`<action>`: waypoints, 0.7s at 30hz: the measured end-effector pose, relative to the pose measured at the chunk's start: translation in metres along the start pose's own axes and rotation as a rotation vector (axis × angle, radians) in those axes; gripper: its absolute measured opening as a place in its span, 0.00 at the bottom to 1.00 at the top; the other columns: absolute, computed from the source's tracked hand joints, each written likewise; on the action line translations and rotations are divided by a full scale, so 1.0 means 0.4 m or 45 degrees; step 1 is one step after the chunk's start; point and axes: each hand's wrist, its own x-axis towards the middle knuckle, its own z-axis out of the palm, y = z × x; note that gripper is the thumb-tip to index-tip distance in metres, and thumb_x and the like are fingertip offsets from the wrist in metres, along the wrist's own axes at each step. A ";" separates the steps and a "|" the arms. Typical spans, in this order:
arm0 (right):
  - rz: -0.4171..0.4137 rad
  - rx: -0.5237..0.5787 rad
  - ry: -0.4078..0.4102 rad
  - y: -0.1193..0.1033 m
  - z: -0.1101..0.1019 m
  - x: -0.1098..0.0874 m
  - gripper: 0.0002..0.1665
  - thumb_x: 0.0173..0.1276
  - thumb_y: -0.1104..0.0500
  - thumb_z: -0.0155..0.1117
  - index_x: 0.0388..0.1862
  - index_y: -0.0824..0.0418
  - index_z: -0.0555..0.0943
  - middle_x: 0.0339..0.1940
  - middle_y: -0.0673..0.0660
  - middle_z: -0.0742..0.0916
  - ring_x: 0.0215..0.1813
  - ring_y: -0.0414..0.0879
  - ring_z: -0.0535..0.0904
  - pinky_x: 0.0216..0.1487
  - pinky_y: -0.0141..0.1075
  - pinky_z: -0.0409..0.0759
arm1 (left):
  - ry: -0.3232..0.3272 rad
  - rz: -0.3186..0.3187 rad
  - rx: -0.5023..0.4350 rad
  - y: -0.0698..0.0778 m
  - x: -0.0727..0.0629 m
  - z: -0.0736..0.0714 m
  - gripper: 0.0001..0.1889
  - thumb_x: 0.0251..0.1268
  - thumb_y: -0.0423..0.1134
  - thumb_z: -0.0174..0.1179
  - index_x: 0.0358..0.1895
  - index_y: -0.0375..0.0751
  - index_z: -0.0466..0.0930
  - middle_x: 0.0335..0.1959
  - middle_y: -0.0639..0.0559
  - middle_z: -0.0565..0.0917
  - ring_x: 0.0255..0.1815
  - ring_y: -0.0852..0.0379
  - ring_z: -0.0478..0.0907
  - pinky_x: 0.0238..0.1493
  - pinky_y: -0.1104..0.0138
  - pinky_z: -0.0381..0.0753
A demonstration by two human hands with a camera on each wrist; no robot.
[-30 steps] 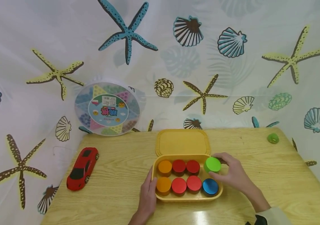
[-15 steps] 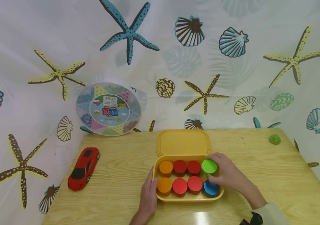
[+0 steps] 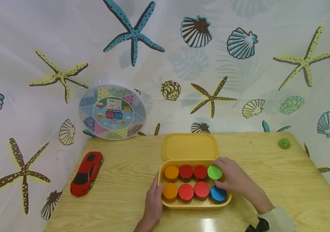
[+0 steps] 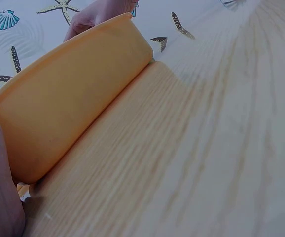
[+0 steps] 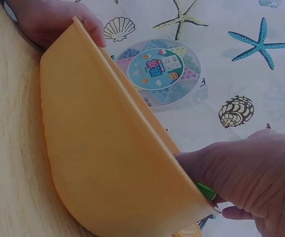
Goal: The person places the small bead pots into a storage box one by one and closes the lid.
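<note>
A yellow oblong plastic box sits on the table in front of me, holding two rows of short, flat-topped cylinders. My left hand grips the box's left end, thumb at the rim. With the thumb and fingers of my right hand I pinch a bright green cylinder in the back right corner of the box. In front of it stands a blue cylinder, with red cylinders in the middle and orange ones at the left. The right wrist view shows only a sliver of green beyond the box wall.
A flat yellow lid lies right behind the box. At the left is a red toy car. A round game case leans on the patterned cloth at the back. A small green object lies back right.
My right hand has moved left and slightly down with the green cylinder, bringing it in line with the back row beside the red one. The left hand keeps its grip on the box.
</note>
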 end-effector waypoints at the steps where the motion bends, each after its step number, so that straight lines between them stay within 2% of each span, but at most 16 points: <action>1: -0.006 -0.010 0.006 0.000 0.001 -0.001 0.33 0.54 0.58 0.85 0.59 0.61 0.83 0.56 0.56 0.85 0.54 0.52 0.79 0.55 0.52 0.84 | 0.003 0.004 0.003 0.000 0.000 0.000 0.28 0.89 0.40 0.35 0.85 0.41 0.51 0.84 0.48 0.57 0.83 0.51 0.54 0.80 0.55 0.55; 7: -0.028 -0.027 0.047 0.005 0.004 -0.003 0.34 0.54 0.59 0.85 0.60 0.63 0.83 0.60 0.61 0.82 0.60 0.58 0.77 0.62 0.56 0.82 | 0.015 0.000 0.011 0.003 0.001 -0.001 0.28 0.89 0.39 0.36 0.85 0.40 0.51 0.84 0.48 0.57 0.83 0.52 0.54 0.80 0.56 0.55; 13: -0.010 0.081 0.090 0.016 0.001 -0.011 0.34 0.54 0.63 0.85 0.60 0.65 0.83 0.61 0.61 0.81 0.62 0.59 0.77 0.63 0.56 0.82 | 0.017 0.004 0.014 0.004 0.004 0.000 0.28 0.89 0.39 0.36 0.85 0.39 0.51 0.84 0.48 0.57 0.83 0.52 0.55 0.80 0.56 0.56; 17: 0.013 0.208 0.151 0.027 0.001 -0.021 0.32 0.56 0.65 0.83 0.60 0.66 0.82 0.61 0.61 0.82 0.62 0.59 0.78 0.60 0.57 0.84 | 0.023 0.008 0.013 0.002 0.005 0.001 0.28 0.88 0.38 0.37 0.84 0.39 0.52 0.84 0.48 0.59 0.82 0.53 0.56 0.80 0.55 0.56; 21: 0.020 0.316 0.261 0.050 0.013 -0.029 0.27 0.63 0.64 0.78 0.61 0.64 0.81 0.60 0.60 0.83 0.57 0.57 0.81 0.53 0.54 0.87 | 0.041 -0.032 0.017 0.000 0.005 -0.002 0.28 0.88 0.39 0.38 0.84 0.37 0.53 0.83 0.46 0.60 0.82 0.51 0.57 0.80 0.54 0.57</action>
